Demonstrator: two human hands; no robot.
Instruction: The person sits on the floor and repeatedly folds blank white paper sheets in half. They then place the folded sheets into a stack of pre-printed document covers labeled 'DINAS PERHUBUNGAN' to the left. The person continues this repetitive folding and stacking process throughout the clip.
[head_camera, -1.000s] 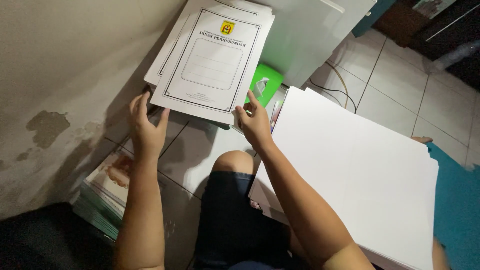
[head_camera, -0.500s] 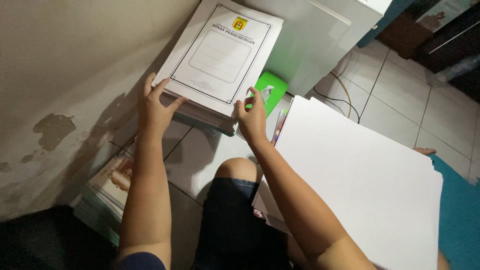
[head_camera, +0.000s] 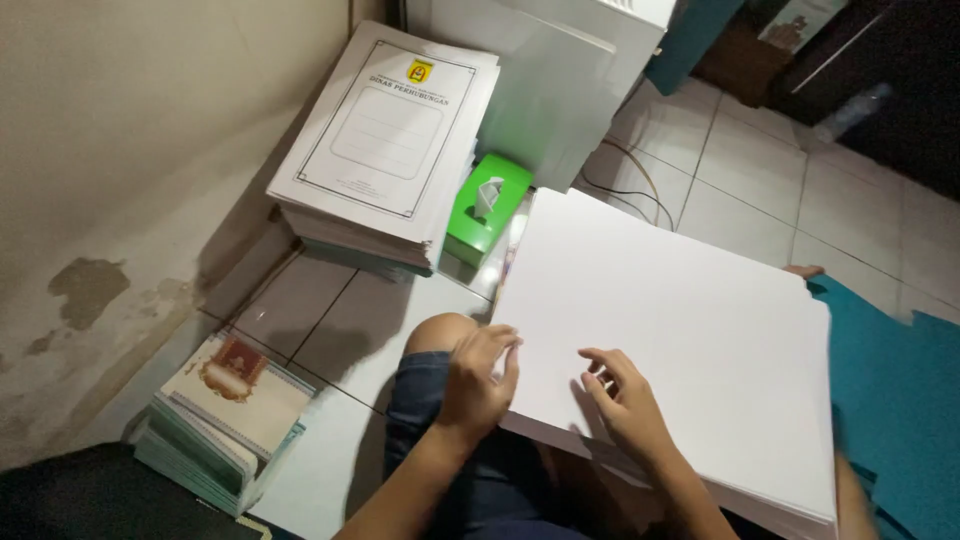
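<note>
Tiled floor (head_camera: 350, 320): hands touch blank sheets (head_camera: 680, 330).

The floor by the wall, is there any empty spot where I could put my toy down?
Yes. Bare tiles lie between the stack of printed covers, the small booklet pile and the person's knee. More bare tiles lie beyond the big white sheets. It is crowded around the green tissue box, and both the left hand and the right hand rest on the sheets.

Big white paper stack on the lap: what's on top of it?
Both hands: left hand at its near-left edge, right hand flat on the top sheet of the white paper stack. Sheets below are covered.
</note>
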